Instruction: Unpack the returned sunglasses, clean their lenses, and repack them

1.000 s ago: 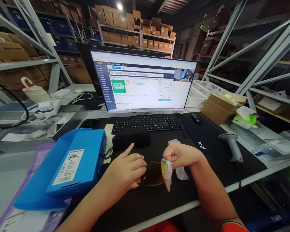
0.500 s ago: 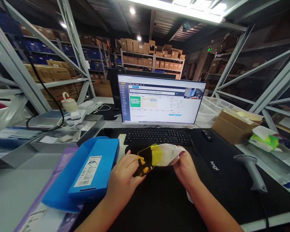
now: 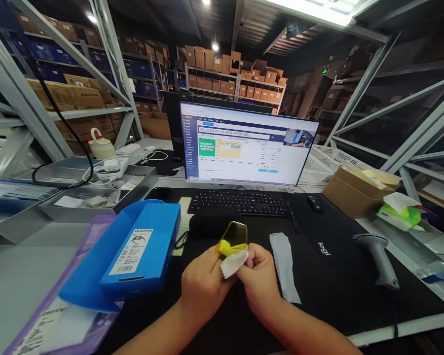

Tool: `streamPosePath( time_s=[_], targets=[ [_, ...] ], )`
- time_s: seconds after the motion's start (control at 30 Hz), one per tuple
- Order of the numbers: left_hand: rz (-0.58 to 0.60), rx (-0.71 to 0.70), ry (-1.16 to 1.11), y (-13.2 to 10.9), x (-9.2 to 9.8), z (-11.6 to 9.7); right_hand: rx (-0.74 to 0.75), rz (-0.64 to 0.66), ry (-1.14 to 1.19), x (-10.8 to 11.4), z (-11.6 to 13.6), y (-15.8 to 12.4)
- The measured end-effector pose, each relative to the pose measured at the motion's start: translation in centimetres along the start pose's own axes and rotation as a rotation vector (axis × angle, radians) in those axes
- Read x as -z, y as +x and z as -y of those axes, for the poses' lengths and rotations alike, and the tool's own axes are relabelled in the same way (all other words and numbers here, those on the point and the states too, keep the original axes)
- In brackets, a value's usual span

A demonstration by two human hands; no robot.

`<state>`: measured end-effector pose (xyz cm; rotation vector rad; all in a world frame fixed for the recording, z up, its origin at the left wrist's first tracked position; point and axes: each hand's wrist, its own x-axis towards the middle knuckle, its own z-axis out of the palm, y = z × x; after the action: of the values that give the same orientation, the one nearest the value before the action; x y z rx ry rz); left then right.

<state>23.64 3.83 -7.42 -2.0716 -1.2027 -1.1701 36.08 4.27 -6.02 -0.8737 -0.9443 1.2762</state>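
Observation:
A yellow-tinted transparent lens (image 3: 238, 231) stands tilted up between my hands, in front of the keyboard. My left hand (image 3: 204, 278) is closed around its lower left part. With bent fingers, my right hand (image 3: 259, 277) pinches a white zigzag-edged cloth (image 3: 232, 265) that is folded over the lens's lower edge. Some fingertips show yellow through the lens; the rest of the grip is hidden. A white paper-like strip (image 3: 284, 266) lies on the black desk mat (image 3: 329, 291) right of my right hand. Behind my left hand is a dark, soft-looking case (image 3: 210, 224).
An opened blue box (image 3: 144, 251) with a product label lies at left on a purple package (image 3: 92, 251). Behind are a keyboard (image 3: 240, 202) and a monitor (image 3: 247, 143). A barcode scanner (image 3: 379, 259), mouse (image 3: 314, 202) and cardboard box (image 3: 355, 192) are at right.
My right hand has moved left and down, close to my left hand, and the cloth is now bunched over the lens's lower edge. The lens is turned more upright. The white strip now shows fully.

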Motion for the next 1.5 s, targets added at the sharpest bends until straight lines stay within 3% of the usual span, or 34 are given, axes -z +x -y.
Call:
streamPosePath(
  time_s=[0.13,0.3,0.47,0.63,0.77,0.87,1.0,1.13,1.4,1.5],
  targets=[
    [-0.005,-0.108,-0.011,-0.2,-0.2,0.0,-0.196,-0.017,0.262,1.0,1.9,1.7],
    [0.054,-0.153,0.029,-0.2,-0.3,0.0,-0.251,-0.032,0.358,1.7,2.8,3.3],
    [0.119,-0.069,0.122,0.4,0.5,0.7,-0.062,-0.003,0.218,0.3,0.1,1.3],
    [0.139,-0.001,0.075,0.7,0.9,1.1,0.148,0.027,-0.003,-0.3,-2.2,-0.4],
    [0.139,-0.025,0.045,0.6,0.7,1.1,-0.055,0.097,0.14,0.3,-0.7,0.6],
    [0.169,-0.066,-0.007,0.6,0.6,0.9,-0.234,0.067,0.355,1.0,1.2,1.7],
    [0.154,-0.111,-0.02,0.6,0.5,0.6,-0.292,0.038,0.433,1.6,2.7,3.1],
    [0.182,-0.074,-0.013,0.6,0.7,0.7,-0.24,0.023,0.417,1.5,2.4,3.4],
    [0.173,0.017,0.002,0.6,0.6,1.8,0.129,0.058,0.073,-0.1,-1.9,0.2],
    [0.179,0.016,-0.018,0.7,0.4,1.8,0.02,0.067,0.115,0.1,-1.4,0.5]
  ],
)
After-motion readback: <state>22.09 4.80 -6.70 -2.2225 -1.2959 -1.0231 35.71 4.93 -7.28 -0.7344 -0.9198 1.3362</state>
